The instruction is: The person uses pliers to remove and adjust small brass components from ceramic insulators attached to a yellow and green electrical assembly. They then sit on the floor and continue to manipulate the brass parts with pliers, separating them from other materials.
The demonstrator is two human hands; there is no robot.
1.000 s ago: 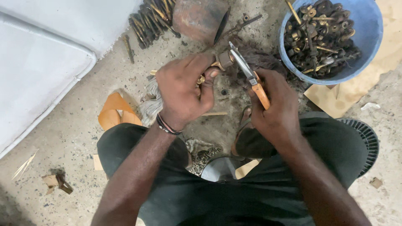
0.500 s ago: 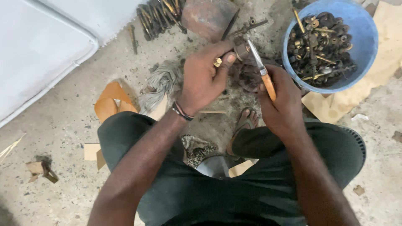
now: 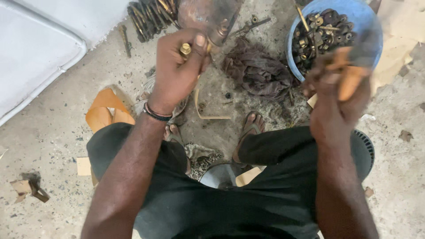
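My left hand [image 3: 177, 71] is raised at the top middle and grips a small brass fitting [image 3: 185, 48] joined to a metal part that is blurred by motion. My right hand [image 3: 336, 102] is at the right, closed around an orange-handled tool [image 3: 349, 79], also blurred. It hovers just in front of a blue bowl [image 3: 372, 26] filled with several dark and brass metal parts. A dark rag [image 3: 256, 71] lies on the concrete floor between the two hands.
A row of dark metal springs or rods [image 3: 146, 15] lies at the top. A white panel [image 3: 35, 53] fills the upper left. Orange strips [image 3: 106, 110] lie left of my knee. My sandalled feet [image 3: 250, 128] rest on the floor, cardboard [image 3: 398, 53] at right.
My hands have moved apart: the right hand pulled the orange-handled tool away to the right, toward the blue bowl. The left hand still holds the brass fitting, lifted slightly.
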